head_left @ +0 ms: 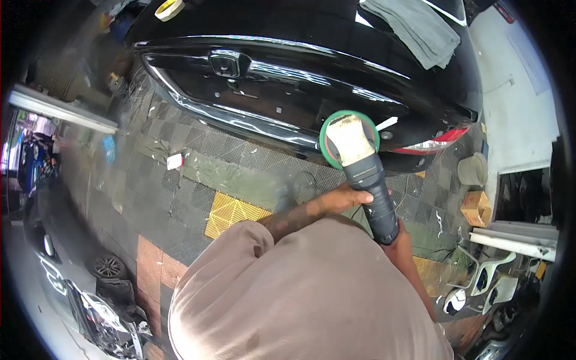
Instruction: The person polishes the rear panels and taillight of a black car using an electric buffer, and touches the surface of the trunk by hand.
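Nearest the camera is the person's own shoulder in a loose beige cotton shirt (pixel 300 294), filling the lower middle of the view. Just beyond it, both hands grip a dark grey handheld polishing machine with a cream head and a round green-rimmed pad (pixel 360 162). The left hand (pixel 345 198) wraps the middle of the barrel from the left, fingers closed around it. The right hand (pixel 399 240) is closed on the rear end of the handle, mostly hidden behind it, so it is the nearer of the two to the body.

The machine's long axis runs from the hands up and slightly left, away from the body. Its pad points at the glossy black rear of a car (pixel 288 78), pressed against or just at the lower edge of the bodywork, beside the red tail light (pixel 435 143).

A folded grey cloth (pixel 420 27) lies on the boot lid above, well apart. Below lies dark grid floor tiling with yellow panels (pixel 231 213).
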Tool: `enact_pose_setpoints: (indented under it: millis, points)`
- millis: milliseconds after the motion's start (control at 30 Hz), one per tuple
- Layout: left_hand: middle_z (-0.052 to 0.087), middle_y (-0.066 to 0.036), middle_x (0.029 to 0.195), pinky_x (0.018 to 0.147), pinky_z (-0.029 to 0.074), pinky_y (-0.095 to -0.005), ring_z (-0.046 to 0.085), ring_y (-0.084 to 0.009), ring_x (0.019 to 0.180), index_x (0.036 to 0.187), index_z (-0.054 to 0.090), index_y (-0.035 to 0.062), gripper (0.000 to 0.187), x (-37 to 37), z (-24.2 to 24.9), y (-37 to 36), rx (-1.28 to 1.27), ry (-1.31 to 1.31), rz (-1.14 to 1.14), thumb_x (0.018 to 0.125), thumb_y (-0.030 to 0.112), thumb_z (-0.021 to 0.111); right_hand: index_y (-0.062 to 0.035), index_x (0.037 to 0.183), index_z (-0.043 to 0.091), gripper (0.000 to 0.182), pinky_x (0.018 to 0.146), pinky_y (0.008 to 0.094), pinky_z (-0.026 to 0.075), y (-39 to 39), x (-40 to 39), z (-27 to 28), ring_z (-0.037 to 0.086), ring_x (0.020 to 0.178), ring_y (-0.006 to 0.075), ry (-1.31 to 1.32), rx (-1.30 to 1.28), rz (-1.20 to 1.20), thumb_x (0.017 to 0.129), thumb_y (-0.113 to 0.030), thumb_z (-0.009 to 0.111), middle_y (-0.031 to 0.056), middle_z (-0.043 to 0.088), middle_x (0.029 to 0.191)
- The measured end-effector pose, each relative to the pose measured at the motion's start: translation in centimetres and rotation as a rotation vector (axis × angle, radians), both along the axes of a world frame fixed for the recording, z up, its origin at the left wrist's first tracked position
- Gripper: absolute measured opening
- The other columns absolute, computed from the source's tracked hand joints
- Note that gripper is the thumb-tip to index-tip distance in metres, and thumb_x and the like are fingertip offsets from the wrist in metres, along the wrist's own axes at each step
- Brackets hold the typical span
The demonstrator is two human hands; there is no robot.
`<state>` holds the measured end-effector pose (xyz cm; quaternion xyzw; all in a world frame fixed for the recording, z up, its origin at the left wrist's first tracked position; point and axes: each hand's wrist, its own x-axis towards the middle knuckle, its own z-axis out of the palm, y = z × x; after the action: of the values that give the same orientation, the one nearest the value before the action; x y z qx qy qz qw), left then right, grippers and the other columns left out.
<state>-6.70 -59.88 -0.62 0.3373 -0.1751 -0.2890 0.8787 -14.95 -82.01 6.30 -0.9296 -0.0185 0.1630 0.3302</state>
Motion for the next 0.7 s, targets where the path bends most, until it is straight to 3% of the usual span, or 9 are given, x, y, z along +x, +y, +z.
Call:
enact_pose_setpoints:
  millis: [67,200,300,400,433,467,600,700]
  points:
    - [0.052,-0.02,0.14,0.111,0.038,-0.0482,0.05,-0.0305,0.131,0.137,0.046,0.0038,0.058,-1.5,-1.1,-0.6,-0.14,0.161,0.025,0.087,0.024,0.069,0.0041,0.119,0.053,0.06,0.079,0.0428,0.054,-0.1,0.2,0.5,0.069,0.093,0.0418,0.038,0.01,0.021,0.069,-0.014,0.082,0.026,0.069,0.096]
    - [0.052,-0.015,0.139,0.114,0.034,-0.0463,0.049,-0.0281,0.131,0.137,0.045,0.0058,0.056,-2.2,-3.9,0.7,-0.088,0.231,0.056,0.09,0.025,0.068,0.0056,0.119,0.053,0.058,0.079,0.0431,0.054,1.5,1.8,0.9,0.068,0.095,0.0423,0.12,-0.015,0.106,0.071,-0.014,0.08,0.0278,0.069,0.099]
    - [0.054,-0.013,0.138,0.114,0.033,-0.0453,0.05,-0.0263,0.131,0.137,0.047,0.0049,0.053,-3.3,-4.7,2.5,-0.117,0.314,0.245,0.092,0.025,0.065,0.0049,0.119,0.054,0.056,0.082,0.0447,0.053,2.7,4.0,-0.9,0.067,0.096,0.0438,0.182,0.052,0.209,0.072,-0.016,0.078,0.0294,0.068,0.1]
    - [0.053,-0.014,0.138,0.113,0.034,-0.0452,0.05,-0.0262,0.131,0.139,0.045,0.004,0.056,-5.2,-3.3,4.8,-0.139,0.303,0.344,0.091,0.024,0.066,0.0031,0.119,0.055,0.056,0.083,0.0458,0.053,3.8,6.2,-2.4,0.067,0.096,0.0447,0.123,-0.02,0.447,0.073,-0.018,0.077,0.029,0.068,0.098]
    - [0.056,-0.014,0.135,0.109,0.041,-0.0438,0.053,-0.0249,0.127,0.138,0.046,0.0038,0.056,-5.8,-2.6,5.4,-0.145,0.317,0.412,0.089,0.017,0.069,0.0017,0.121,0.054,0.057,0.085,0.0457,0.052,4.8,6.8,-2.2,0.066,0.099,0.0443,0.122,0.012,0.484,0.072,-0.018,0.077,0.028,0.068,0.102]
    - [0.056,-0.014,0.135,0.109,0.041,-0.0438,0.053,-0.0249,0.127,0.138,0.046,0.0038,0.056,-6.5,-2.1,6.2,-0.142,0.305,0.431,0.089,0.017,0.069,0.0017,0.121,0.054,0.057,0.085,0.0457,0.052,5.8,7.1,-2.1,0.066,0.099,0.0443,0.112,0.016,0.503,0.072,-0.018,0.077,0.028,0.068,0.102]
    - [0.057,-0.014,0.134,0.108,0.042,-0.0431,0.054,-0.0256,0.126,0.138,0.046,0.0033,0.062,-9.7,0.2,9.2,0.154,0.122,0.7,0.084,0.019,0.074,-0.0008,0.127,0.05,0.064,0.089,0.0457,0.051,9.3,7.8,-3.6,0.065,0.105,0.0426,0.134,0.264,0.664,0.071,-0.017,0.076,0.0257,0.066,0.11]
    - [0.057,-0.015,0.134,0.108,0.041,-0.0417,0.054,-0.0268,0.126,0.136,0.048,0.0023,0.068,-12.5,5.4,11.4,0.346,0.008,0.845,0.079,0.02,0.08,-0.0028,0.133,0.046,0.072,0.091,0.0459,0.051,12.3,7.9,-5.6,0.064,0.108,0.0414,0.107,0.402,0.818,0.07,-0.017,0.077,0.0245,0.065,0.113]
